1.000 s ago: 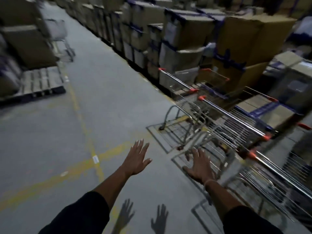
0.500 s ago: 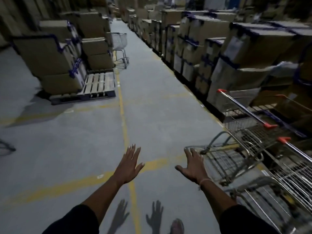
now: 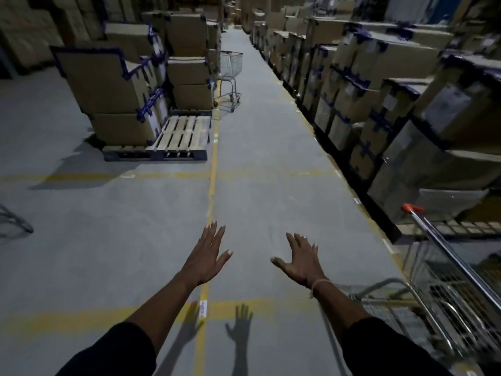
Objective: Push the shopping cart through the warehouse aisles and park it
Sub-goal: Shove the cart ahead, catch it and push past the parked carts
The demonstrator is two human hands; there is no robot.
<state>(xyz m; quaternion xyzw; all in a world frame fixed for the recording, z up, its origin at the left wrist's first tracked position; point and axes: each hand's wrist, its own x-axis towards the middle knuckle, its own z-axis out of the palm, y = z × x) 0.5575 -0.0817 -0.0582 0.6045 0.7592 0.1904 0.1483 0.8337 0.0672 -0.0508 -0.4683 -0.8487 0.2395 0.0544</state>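
Hands are reaching out over the grey floor (image 3: 81,253), both palm down and holding nothing. The left hand (image 3: 207,260) is stretching forward with its fingers (image 3: 214,234) straight and close together and the thumb sticking out to the right. The right hand (image 3: 301,263) is spreading its fingers (image 3: 296,242) a little apart, the thumb pointing left, and a thin string band (image 3: 318,283) is sitting round its wrist. Black sleeves (image 3: 116,348) are covering both upper forearms.

Below the fingers, two hand shadows (image 3: 241,327) are falling on the floor across a yellow painted line (image 3: 212,169), which is running straight ahead from between the hands.

To the right of the right fingers, well apart from them, a parked shopping cart (image 3: 444,289) is standing at the frame edge, its metal handle bar with an orange end cap (image 3: 412,208) slanting up; neither hand is touching it. Far ahead of the fingers, another cart (image 3: 230,74) is standing in the aisle just beside a stack of boxes.

Ahead and to the left of the left fingers, a wooden pallet (image 3: 179,137) is carrying cardboard boxes (image 3: 108,85) with blue tape. Along the right side of the aisle, a long row of stacked boxes (image 3: 379,85) is receding into the distance.
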